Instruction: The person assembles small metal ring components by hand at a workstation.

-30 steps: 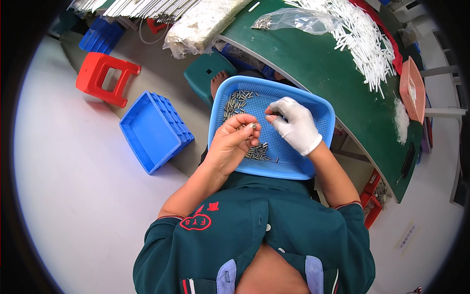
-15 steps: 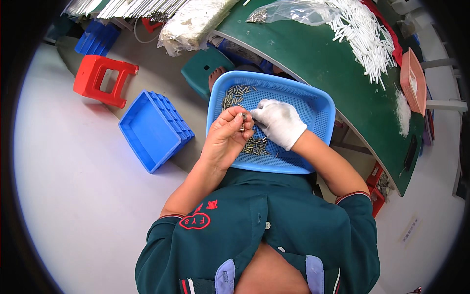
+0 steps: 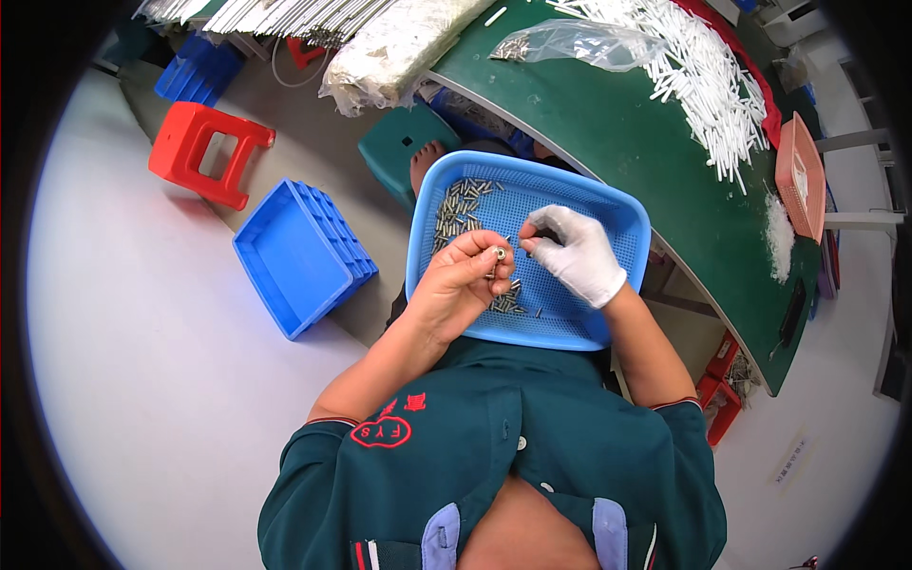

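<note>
My bare left hand (image 3: 461,285) is closed with small metal pieces in its fingers. One shiny round-ended metal piece (image 3: 500,254) shows at the thumb tip, and more metal shows just below it. To its right is my right hand (image 3: 579,255) in a white glove with bare fingertips, thumb and fingers curled together. Whether a small piece is pinched there is too small to tell. Both hands are over a blue perforated plastic basket (image 3: 622,195) resting on my lap. Loose metal pieces (image 3: 463,201) lie along its left side, and several more near its front.
A green table (image 3: 570,104) curves along the right, bearing many white sticks (image 3: 708,90), a clear plastic bag (image 3: 589,46) and a pink basket (image 3: 800,180). Left are a blue bin (image 3: 290,261) and a red stool (image 3: 209,152). A green stool (image 3: 404,142) stands beyond the basket, beside a foot.
My right hand has drawn away from my left toward the right, leaving a gap between them. My left hand has shifted slightly right and nearer, still holding metal pieces.
</note>
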